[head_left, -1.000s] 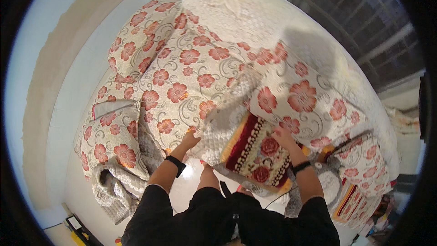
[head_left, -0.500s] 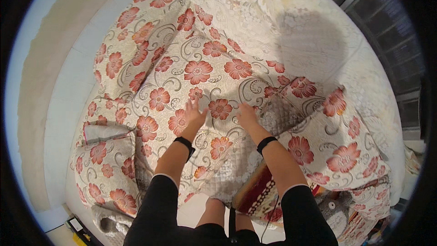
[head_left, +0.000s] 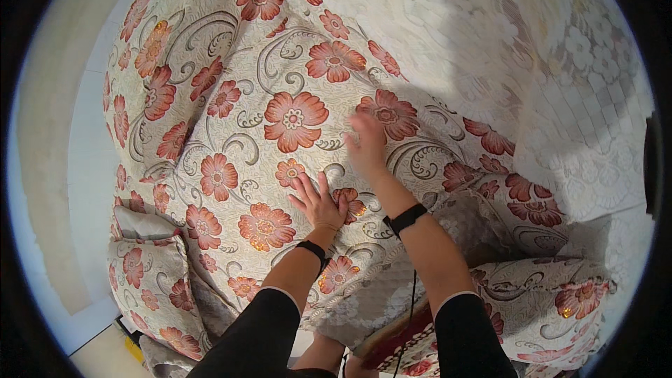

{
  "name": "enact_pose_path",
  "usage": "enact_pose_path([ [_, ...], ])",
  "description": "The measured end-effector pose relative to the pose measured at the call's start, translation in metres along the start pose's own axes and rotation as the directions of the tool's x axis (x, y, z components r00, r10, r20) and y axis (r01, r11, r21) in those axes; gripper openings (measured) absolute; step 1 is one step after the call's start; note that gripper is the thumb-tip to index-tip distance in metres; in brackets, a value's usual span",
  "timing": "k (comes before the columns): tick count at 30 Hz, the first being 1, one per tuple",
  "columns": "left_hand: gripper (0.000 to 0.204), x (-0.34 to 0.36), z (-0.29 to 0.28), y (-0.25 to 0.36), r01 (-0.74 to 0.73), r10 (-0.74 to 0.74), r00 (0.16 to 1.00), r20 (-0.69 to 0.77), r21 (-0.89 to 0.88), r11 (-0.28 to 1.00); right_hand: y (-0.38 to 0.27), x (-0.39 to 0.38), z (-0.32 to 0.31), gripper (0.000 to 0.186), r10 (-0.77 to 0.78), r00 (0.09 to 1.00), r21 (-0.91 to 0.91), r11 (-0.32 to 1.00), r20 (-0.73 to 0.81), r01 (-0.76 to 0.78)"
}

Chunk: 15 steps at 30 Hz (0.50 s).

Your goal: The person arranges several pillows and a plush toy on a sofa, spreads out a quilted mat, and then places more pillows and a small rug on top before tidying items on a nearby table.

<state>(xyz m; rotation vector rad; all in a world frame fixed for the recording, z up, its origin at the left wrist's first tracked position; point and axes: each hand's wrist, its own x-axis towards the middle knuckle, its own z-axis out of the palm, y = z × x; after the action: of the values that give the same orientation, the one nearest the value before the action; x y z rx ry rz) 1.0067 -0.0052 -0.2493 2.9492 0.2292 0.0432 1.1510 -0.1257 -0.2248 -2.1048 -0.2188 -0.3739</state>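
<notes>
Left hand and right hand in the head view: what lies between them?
Only a stretch of the floral cover shows between the left hand and the right hand in the head view; no separate object lies there.

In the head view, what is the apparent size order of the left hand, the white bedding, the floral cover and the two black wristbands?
1. Floral cover
2. White bedding
3. Left hand
4. Left wristband and right wristband: too alike to rank
</notes>
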Motion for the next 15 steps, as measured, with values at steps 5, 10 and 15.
enact_pose_path([
  [5, 0.074, 0.0, -0.005, -0.008, 0.037, -0.035, 0.998, 0.061, -0.023, 0.999, 0.001, 0.062, -0.022, 0.033, 0.127, 0.982, -0.051, 0.991, 0.144, -0.12],
  [10, 0.074, -0.001, -0.003, -0.011, 0.061, -0.059, 0.994, 0.092, -0.019, 0.998, -0.005, 0.048, 0.002, 0.039, 0.086, 0.995, -0.616, 0.787, 0.053, -0.035],
  [15, 0.08, -0.002, -0.002, -0.015, 0.066, -0.06, 0.991, 0.12, -0.043, 0.997, 0.006, 0.08, 0.019, 0.05, -0.228, 0.892, 0.122, 0.973, 0.39, 0.195],
])
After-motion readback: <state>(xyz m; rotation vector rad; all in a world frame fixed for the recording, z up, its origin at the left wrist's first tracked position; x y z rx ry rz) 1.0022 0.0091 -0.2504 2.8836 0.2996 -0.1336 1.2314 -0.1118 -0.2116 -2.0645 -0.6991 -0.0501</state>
